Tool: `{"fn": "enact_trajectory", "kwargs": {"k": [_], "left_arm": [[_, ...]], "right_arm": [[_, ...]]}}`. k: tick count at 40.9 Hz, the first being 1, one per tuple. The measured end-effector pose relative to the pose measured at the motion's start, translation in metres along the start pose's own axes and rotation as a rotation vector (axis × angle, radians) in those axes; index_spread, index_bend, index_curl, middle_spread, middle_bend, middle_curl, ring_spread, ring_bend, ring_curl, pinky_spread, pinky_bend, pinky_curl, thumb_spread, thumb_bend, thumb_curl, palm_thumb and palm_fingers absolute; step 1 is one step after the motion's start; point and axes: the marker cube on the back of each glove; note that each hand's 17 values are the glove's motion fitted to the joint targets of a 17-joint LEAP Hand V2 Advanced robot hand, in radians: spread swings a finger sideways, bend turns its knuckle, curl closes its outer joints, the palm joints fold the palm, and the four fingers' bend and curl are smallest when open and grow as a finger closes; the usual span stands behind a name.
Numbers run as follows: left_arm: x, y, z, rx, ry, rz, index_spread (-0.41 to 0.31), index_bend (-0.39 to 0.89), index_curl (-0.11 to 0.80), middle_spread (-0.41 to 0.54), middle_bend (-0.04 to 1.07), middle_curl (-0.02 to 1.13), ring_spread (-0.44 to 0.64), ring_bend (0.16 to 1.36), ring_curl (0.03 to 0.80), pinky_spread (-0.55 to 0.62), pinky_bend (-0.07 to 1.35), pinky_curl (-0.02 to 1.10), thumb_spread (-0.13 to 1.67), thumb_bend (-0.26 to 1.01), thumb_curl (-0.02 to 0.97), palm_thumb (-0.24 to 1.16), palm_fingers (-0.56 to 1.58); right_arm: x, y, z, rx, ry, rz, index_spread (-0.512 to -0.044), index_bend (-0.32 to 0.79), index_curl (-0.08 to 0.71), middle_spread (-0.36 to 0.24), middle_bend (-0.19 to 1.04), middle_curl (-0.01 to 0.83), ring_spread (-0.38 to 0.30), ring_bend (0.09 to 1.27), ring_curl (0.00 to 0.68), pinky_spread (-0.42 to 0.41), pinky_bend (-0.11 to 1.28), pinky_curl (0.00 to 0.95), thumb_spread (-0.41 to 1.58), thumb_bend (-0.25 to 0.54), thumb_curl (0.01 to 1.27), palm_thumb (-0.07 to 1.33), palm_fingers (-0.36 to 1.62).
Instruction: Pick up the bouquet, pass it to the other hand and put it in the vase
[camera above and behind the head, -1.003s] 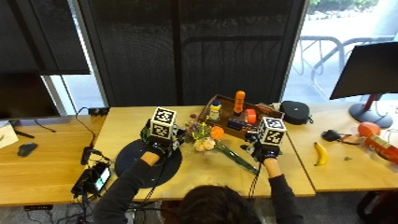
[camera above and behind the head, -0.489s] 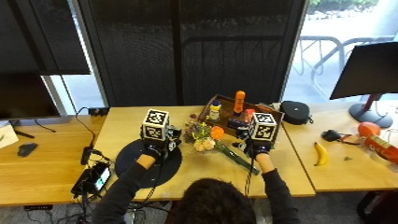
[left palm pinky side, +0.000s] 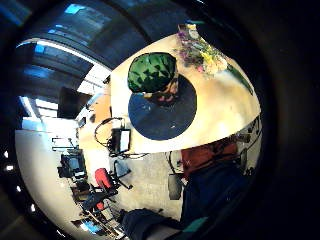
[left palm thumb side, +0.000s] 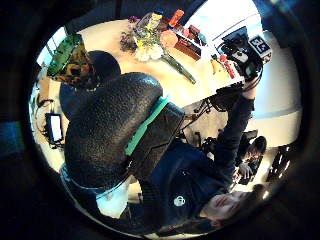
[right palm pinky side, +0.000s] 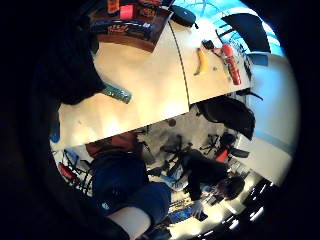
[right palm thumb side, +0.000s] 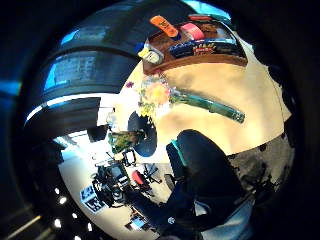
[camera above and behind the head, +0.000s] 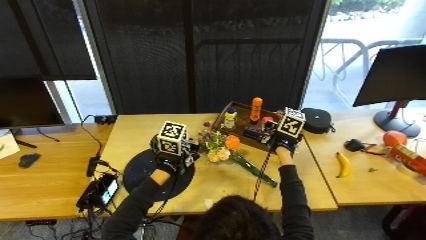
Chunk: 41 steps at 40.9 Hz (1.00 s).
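From the outside view, the bouquet of yellow, orange and purple flowers with long green wrapped stems (camera above and behind the head: 229, 152) lies flat on the pale wooden table (camera above and behind the head: 313, 185), between the two raised forearms. The left hand (camera above and behind the head: 170, 160) hangs over the round black mat (camera above and behind the head: 136, 172); the right hand (camera above and behind the head: 285, 142) hovers beside the brown wooden tray (camera above and behind the head: 249, 137) of bottles. Neither touches the flowers; finger positions cannot be told here. A yellow banana (camera above and behind the head: 343, 165) lies well apart on the neighbouring table.

The left little-finger palm view shows the green faceted glass vase (left palm pinky side: 151, 75) standing on the mat (left palm pinky side: 162, 117), with the bouquet (left palm pinky side: 205, 50) just beyond the mat's rim.

In the left thumb-side view, a black gloved finger (left palm thumb side: 112, 127) curves across the picture, holding nothing; vase (left palm thumb side: 70, 62), bouquet (left palm thumb side: 152, 45) and the other hand (left palm thumb side: 245, 52) show behind it.

The right little-finger view shows the tray (right palm pinky side: 132, 30), the banana (right palm pinky side: 201, 61) and a piece of green stem (right palm pinky side: 116, 92).

The right thumb-side view shows the whole bouquet (right palm thumb side: 175, 97) lying untouched beside the tray (right palm thumb side: 200, 47), a gloved finger (right palm thumb side: 200, 155) loosely curved around nothing.
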Motion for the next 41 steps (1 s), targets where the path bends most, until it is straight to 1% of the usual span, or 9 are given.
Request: {"fn": "enact_trajectory", "kwargs": {"k": [5, 9, 14, 24, 30, 35, 37, 38, 41], "left_arm": [[0.000, 0.001, 0.002, -0.009, 0.001, 0.004, -0.088, 0.15, 0.296, 0.016, 0.21, 0.35, 0.13, 0.40, 0.262, 0.31, 0.20, 0.29, 1.14, -0.02, 0.199, 0.02, 0.46], [-0.002, 0.001, 0.006, -0.011, 0.009, 0.002, -0.088, 0.15, 0.302, 0.017, 0.20, 0.36, 0.13, 0.41, 0.268, 0.31, 0.19, 0.30, 1.14, -0.02, 0.206, 0.02, 0.45], [-0.005, 0.002, 0.014, -0.027, 0.015, 0.000, -0.088, 0.15, 0.307, 0.020, 0.19, 0.36, 0.13, 0.41, 0.275, 0.31, 0.19, 0.30, 1.15, -0.02, 0.215, 0.01, 0.45], [-0.008, 0.003, 0.027, -0.059, 0.021, -0.001, -0.088, 0.15, 0.317, 0.022, 0.19, 0.38, 0.14, 0.41, 0.285, 0.31, 0.19, 0.31, 1.14, -0.02, 0.226, 0.00, 0.44], [-0.002, 0.000, 0.034, -0.075, 0.037, 0.019, -0.088, 0.15, 0.321, 0.027, 0.19, 0.38, 0.14, 0.41, 0.290, 0.31, 0.19, 0.32, 1.14, -0.02, 0.231, 0.00, 0.44], [0.005, -0.009, 0.046, -0.102, 0.051, 0.035, -0.088, 0.15, 0.324, 0.029, 0.19, 0.39, 0.14, 0.41, 0.293, 0.31, 0.19, 0.32, 1.14, -0.02, 0.234, 0.00, 0.44], [0.007, -0.012, 0.050, -0.117, 0.052, 0.035, -0.088, 0.15, 0.325, 0.029, 0.19, 0.39, 0.14, 0.41, 0.294, 0.31, 0.19, 0.32, 1.14, -0.02, 0.235, 0.00, 0.43], [0.009, -0.014, 0.051, -0.122, 0.051, 0.035, -0.088, 0.15, 0.326, 0.029, 0.19, 0.39, 0.14, 0.41, 0.295, 0.31, 0.19, 0.32, 1.14, -0.02, 0.235, 0.00, 0.43], [0.013, -0.018, 0.053, -0.126, 0.047, 0.035, -0.088, 0.15, 0.327, 0.030, 0.19, 0.39, 0.14, 0.41, 0.296, 0.31, 0.19, 0.32, 1.14, -0.02, 0.239, 0.00, 0.43]], "right_arm": [[0.014, -0.018, 0.023, -0.181, -0.036, 0.126, -0.241, 0.07, 0.186, -0.068, 0.23, 0.349, -0.071, 0.52, 0.337, 0.082, 0.46, 0.343, 1.12, 0.050, 0.25, 0.49, 0.61], [0.027, -0.054, 0.054, -0.088, -0.023, 0.128, -0.221, 0.07, 0.177, -0.063, 0.25, 0.366, -0.078, 0.55, 0.349, 0.053, 0.45, 0.344, 1.10, 0.033, 0.27, 0.52, 0.60], [0.039, -0.073, 0.100, -0.142, -0.003, 0.151, -0.197, 0.07, 0.168, -0.053, 0.26, 0.378, -0.086, 0.56, 0.356, 0.029, 0.46, 0.349, 1.08, 0.009, 0.29, 0.55, 0.58], [0.032, -0.038, 0.158, -0.181, 0.040, 0.077, -0.185, 0.09, 0.171, -0.057, 0.28, 0.397, -0.098, 0.56, 0.361, 0.021, 0.43, 0.348, 1.04, -0.014, 0.32, 0.61, 0.57], [0.031, -0.040, 0.198, -0.166, 0.101, 0.111, -0.187, 0.10, 0.176, -0.071, 0.28, 0.404, -0.110, 0.56, 0.363, 0.025, 0.42, 0.347, 1.02, -0.021, 0.33, 0.62, 0.57], [0.026, -0.031, 0.209, -0.081, 0.150, 0.200, -0.208, 0.14, 0.198, -0.092, 0.29, 0.414, -0.144, 0.53, 0.362, 0.028, 0.40, 0.343, 1.01, 0.005, 0.35, 0.71, 0.61], [0.024, -0.029, 0.211, -0.065, 0.152, 0.231, -0.226, 0.16, 0.214, -0.109, 0.29, 0.417, -0.168, 0.52, 0.361, 0.013, 0.38, 0.335, 1.01, 0.012, 0.36, 0.75, 0.67], [0.023, -0.029, 0.212, -0.058, 0.147, 0.236, -0.243, 0.23, 0.241, -0.114, 0.29, 0.422, -0.182, 0.53, 0.368, 0.005, 0.33, 0.323, 1.01, 0.026, 0.36, 0.78, 0.75], [0.018, -0.033, 0.213, -0.017, 0.099, 0.231, -0.256, 0.28, 0.270, -0.138, 0.29, 0.428, -0.207, 0.52, 0.362, -0.032, 0.28, 0.308, 1.03, 0.054, 0.37, 0.86, 0.89]]}}
